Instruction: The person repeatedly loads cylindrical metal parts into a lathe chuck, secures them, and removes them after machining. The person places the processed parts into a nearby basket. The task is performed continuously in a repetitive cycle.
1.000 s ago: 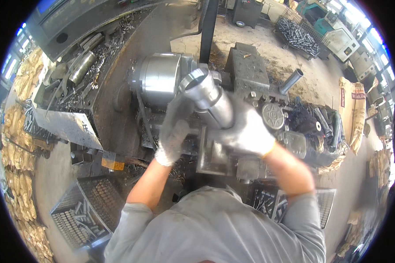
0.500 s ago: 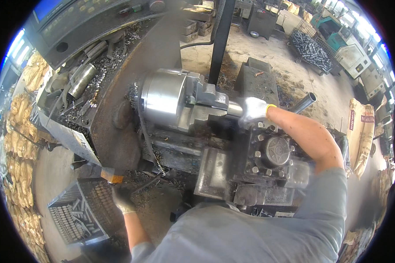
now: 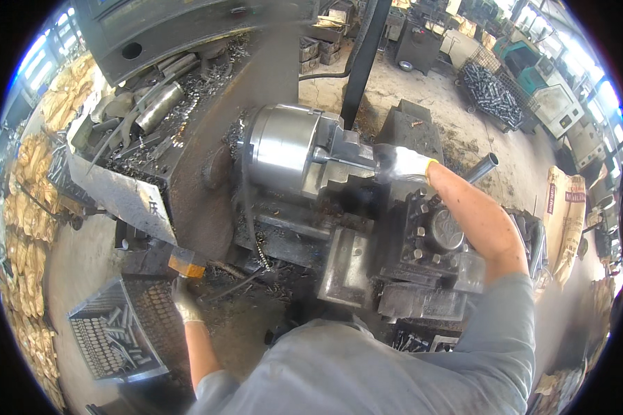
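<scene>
My right hand (image 3: 405, 164), in a white glove with dark smears, is closed at the outer end of the jaws (image 3: 342, 152) of a shiny round lathe chuck (image 3: 280, 145). Its fingers are turned away, so what they hold is hidden. A thin bright strip runs between the jaws toward the glove; whether it is a rod or a jaw edge is unclear. Low on the left, my gloved left hand (image 3: 185, 302) has its fingers curled up against the underside of a block with an orange face (image 3: 187, 267). Its grip is partly hidden.
A bolted tool post (image 3: 444, 232) stands below my right forearm, with a metal tube (image 3: 483, 166) beyond it. Metal chips and scrap pieces fill a tray (image 3: 121, 190) at the left. A perforated crate (image 3: 93, 311) with metal parts sits below my left side.
The view has shifted, moving the machine rightward in the picture. The shiny cylinder seen between jaws and right glove no longer shows; the glove is now right at the jaw ends.
</scene>
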The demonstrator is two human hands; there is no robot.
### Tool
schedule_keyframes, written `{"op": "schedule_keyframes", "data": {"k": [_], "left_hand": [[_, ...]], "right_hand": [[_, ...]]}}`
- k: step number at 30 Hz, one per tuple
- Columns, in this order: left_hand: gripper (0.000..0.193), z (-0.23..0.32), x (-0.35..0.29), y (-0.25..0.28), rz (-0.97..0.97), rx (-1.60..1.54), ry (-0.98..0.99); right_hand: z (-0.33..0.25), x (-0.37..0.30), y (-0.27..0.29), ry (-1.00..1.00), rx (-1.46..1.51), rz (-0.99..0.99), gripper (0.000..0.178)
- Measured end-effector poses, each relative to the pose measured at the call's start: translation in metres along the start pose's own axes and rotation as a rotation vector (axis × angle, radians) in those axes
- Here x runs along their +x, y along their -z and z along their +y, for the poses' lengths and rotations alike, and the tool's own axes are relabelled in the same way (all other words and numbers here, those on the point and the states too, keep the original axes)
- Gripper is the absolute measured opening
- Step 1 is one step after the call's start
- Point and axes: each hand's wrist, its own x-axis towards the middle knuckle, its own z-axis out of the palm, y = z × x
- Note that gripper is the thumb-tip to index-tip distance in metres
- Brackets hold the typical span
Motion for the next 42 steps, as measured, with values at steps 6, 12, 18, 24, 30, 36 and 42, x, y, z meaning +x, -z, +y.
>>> {"op": "schedule_keyframes", "data": {"k": [6,12,18,24,30,36,42], "left_hand": [[0.035,0.055,-0.062,-0.038,0.23,0.337,-0.457],[0.04,0.232,-0.12,-0.18,0.098,0.591,-1.627],[0.075,0.368,-0.074,-0.398,-0.066,1.005,-1.387],[0.089,0.395,-0.052,-0.45,-0.089,1.151,-1.133],[0.01,0.195,-0.165,-0.286,-0.48,0.714,-1.329],[0.032,-0.08,-0.269,0.081,0.178,0.793,0.034],[0.05,-0.283,-0.687,0.42,2.007,-0.256,0.408]], "right_hand": [[-0.036,-0.129,0.021,0.02,0.045,0.698,0.05],[-0.118,-0.264,-0.058,0.061,0.377,0.818,0.03],[-0.126,-0.273,-0.114,0.148,0.512,0.662,0.031],[-0.097,-0.285,-0.151,0.02,0.725,0.441,0.029],[-0.115,-0.253,-0.2,0.135,0.783,0.295,0.032],[-0.211,-0.189,-0.297,0.465,0.713,-0.201,0.031],[-0.344,-0.213,-0.461,0.413,0.594,-0.793,0.028]]}}
